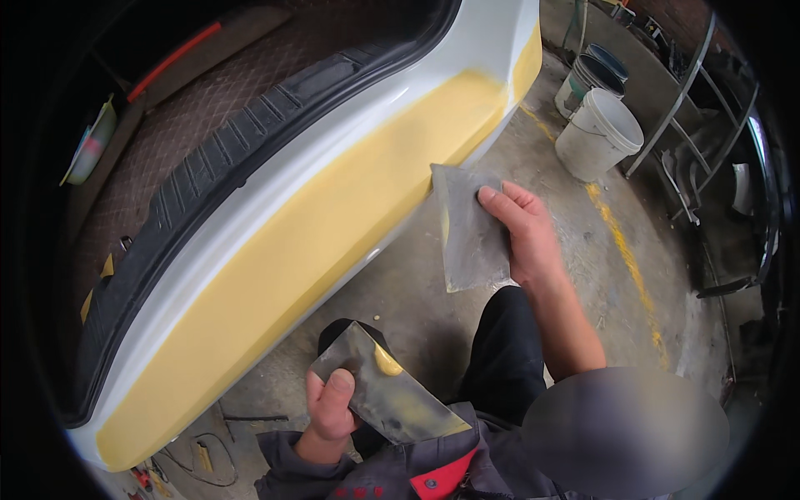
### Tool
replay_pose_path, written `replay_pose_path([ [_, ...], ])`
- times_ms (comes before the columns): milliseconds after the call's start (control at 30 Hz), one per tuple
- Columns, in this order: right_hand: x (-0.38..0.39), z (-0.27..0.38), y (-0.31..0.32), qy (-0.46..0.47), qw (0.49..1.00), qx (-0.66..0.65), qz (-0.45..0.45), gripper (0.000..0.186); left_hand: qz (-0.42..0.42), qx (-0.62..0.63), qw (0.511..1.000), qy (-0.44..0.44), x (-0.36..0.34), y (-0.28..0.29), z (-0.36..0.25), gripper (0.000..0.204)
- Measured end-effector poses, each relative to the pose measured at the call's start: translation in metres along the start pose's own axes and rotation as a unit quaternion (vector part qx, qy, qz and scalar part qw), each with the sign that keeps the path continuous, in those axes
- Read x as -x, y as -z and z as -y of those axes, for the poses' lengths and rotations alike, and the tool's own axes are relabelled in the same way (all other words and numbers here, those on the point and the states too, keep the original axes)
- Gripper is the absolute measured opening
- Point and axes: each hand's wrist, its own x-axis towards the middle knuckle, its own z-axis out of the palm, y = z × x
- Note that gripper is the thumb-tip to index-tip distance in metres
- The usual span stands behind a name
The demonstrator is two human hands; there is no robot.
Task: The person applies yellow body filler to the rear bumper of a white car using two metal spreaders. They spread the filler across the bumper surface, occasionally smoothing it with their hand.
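A thin, stiff spreader [468,237] is pinched at its edge by the right hand [523,233] beside the yellow-filled bumper [333,208]; a putty-loaded board [392,392], seemingly light, is clasped in the left hand [329,408].

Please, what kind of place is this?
Probably a car body repair workshop. A white car bumper is coated with a wide band of yellow filler, white plastic buckets stand on the stained concrete floor, and both hands hold grey metal spreaders.

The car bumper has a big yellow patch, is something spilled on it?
Not spilled. The yellow filler lies in a smooth, even band along the white bumper. A small blob sits on the metal spreader in the left hand.
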Motion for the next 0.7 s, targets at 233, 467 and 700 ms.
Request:
replay_pose_path([
  [233, 0.034, -0.026, -0.052, -0.026, 0.997, 0.039, 0.057, 0.018, -0.024, -0.045, 0.997, -0.049, 0.008, 0.004, -0.02, 0.048],
  [467, 0.067, -0.007, -0.066, 0.454, 0.824, 0.308, 0.141, 0.021, -0.093, -0.119, 0.98, -0.128, 0.015, 0.005, -0.023, 0.053],
  [700, 0.035, -0.04, 0.047, 0.509, 0.696, 0.49, 0.129, 0.026, -0.054, -0.083, 0.983, -0.154, 0.006, 0.004, 0.028, 0.057],
])
